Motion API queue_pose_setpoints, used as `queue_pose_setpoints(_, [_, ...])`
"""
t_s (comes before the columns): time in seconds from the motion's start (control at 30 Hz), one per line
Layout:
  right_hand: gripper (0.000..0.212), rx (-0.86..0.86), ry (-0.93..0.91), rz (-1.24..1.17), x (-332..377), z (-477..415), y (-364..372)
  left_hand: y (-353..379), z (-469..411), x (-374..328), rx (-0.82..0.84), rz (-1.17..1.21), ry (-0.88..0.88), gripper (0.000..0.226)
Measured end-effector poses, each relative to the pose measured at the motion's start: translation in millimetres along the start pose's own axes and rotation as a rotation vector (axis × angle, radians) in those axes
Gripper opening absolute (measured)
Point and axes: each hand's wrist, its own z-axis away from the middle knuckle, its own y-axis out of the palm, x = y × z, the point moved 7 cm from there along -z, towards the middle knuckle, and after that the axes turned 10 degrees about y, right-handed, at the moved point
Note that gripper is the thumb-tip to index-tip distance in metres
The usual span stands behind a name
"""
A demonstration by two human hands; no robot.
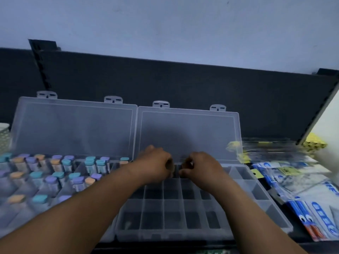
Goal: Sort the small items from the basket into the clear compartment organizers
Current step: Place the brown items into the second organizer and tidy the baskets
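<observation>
Two clear compartment organizers stand side by side with their lids up. The left organizer (23, 215) holds several small vials (60, 173) with teal, purple and orange caps. The right organizer (271, 204) shows bare compartments. My left hand (156, 164) and my right hand (200, 167) meet over its far row, fingers curled and fingertips close together. They pinch something small and dark that is too blurred to name. No basket is in view.
The open lids (189, 129) lean against a dark back panel (165, 79). Blue-and-white packets (300, 189) lie to the right of the organizers, with yellow packets (313, 143) behind them. A pale cup (3, 136) stands at the far left edge.
</observation>
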Motion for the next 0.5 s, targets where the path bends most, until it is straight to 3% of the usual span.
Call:
queue_pose_setpoints(0.2, [0.045, 0.028, 0.003, 0.033, 6.1, 5.7, -2.2, -1.8, 9.1, 5.4, -0.007, -0.058, -0.01, 0.034])
queue_pose_setpoints(0.3, [0.05, -0.02, -0.018, 0.064, 23.3, 14.8, -7.3, -13.1, 28.1, 17.0, -0.065, -0.037, -0.026, 0.054])
queue_pose_setpoints(0.5, [0.055, -0.157, -0.211, 0.059, 111.5, 53.4, -1.0, -54.8, 111.4, 62.1, -0.339, -0.089, -0.083, 0.072])
